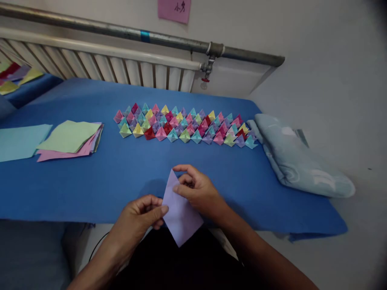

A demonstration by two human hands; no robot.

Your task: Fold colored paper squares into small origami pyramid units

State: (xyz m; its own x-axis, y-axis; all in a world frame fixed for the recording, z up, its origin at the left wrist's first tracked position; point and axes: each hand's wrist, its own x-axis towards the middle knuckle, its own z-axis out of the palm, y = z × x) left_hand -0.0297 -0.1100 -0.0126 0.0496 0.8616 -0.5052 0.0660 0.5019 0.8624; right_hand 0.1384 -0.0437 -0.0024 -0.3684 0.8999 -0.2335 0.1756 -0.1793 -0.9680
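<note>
Left hand (137, 216) had its grip pinched on the purple sheet's (183, 219) left edge, right hand (202, 192) held its top corner, thumb and index slightly parted, likely steadying it over the blue cloth's (121, 183) near edge, folded pieces (184, 136) rowed beyond, seemingly kept out of the way.

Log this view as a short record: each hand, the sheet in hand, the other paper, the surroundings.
Left hand: pinching the left edge of the purple sheet
Right hand: holding the sheet's upper part, thumb on its face, index finger at the top corner
Sheet position: raised, at the near edge of the blue surface
Folded pieces: multicoloured, in rows beyond the hands
Paper stack: at left, green on top, pink beneath
Light blue paper: left of the stack
Folded blanket: right end
Radiator: along the back wall
</note>
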